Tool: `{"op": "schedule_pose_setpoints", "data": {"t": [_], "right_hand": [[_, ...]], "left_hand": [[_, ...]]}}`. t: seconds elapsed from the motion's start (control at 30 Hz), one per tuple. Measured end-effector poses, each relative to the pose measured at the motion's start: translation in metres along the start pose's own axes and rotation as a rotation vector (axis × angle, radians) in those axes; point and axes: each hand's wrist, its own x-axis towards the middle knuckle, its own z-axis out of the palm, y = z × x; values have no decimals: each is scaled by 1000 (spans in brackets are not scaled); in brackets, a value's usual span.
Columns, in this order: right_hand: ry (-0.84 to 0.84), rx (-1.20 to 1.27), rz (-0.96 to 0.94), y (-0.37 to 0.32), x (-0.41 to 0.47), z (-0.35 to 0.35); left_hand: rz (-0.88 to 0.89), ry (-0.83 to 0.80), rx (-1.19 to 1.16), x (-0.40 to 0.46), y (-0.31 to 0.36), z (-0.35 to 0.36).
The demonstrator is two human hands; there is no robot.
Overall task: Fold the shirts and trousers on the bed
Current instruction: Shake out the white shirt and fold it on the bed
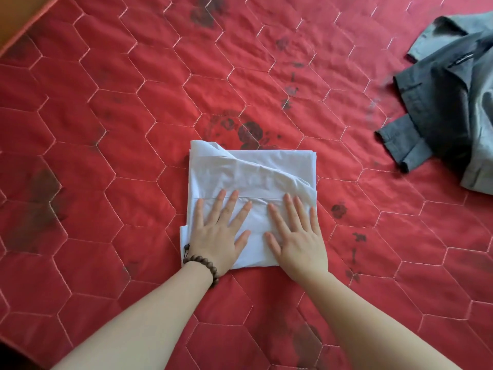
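While grey clothes point(450, 102) are lying well apart, a folded white shirt point(253, 177) is being pressed onto the red bed point(106, 129) by the left hand point(216, 236) and right hand point(298, 236), fingers straight and spread.

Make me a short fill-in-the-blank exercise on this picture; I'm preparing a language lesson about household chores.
1. Both hands press flat on a folded garment whose colour is ____.
2. The beaded bracelet is worn on the ____ wrist.
3. The unfolded grey garment lies to the ____ of the folded one.
4. The quilted bedcover is ____ in colour.

Missing words: white; left; right; red
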Motion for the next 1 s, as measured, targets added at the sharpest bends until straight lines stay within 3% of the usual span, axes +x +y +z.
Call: {"op": "schedule_pose_setpoints", "data": {"t": [0.07, 0.2, 0.33, 0.53, 0.63, 0.87, 1.0], "right_hand": [[-2, -9, -71, 4, -4, -5], [-16, -31, -284, 23, -28, -11], [-33, -75, -280, 32, -33, -7], [-17, -130, -224, -3, 1, -8], [-4, -123, -122, -19, 10, -8], [-296, -115, -71, -25, 12, -39], [-303, -38, -65, -21, 6, -75]], "left_hand": [[55, 12, -42, -9, 2, -4], [325, -17, 30, -35, -13, -1], [359, -100, 167, -36, -19, 2], [141, -42, 125, -15, -41, -20], [-17, -239, 97, -13, -53, -29], [-92, -401, -65, -10, -47, -42], [-166, -358, -189, -17, -22, -73]]}}
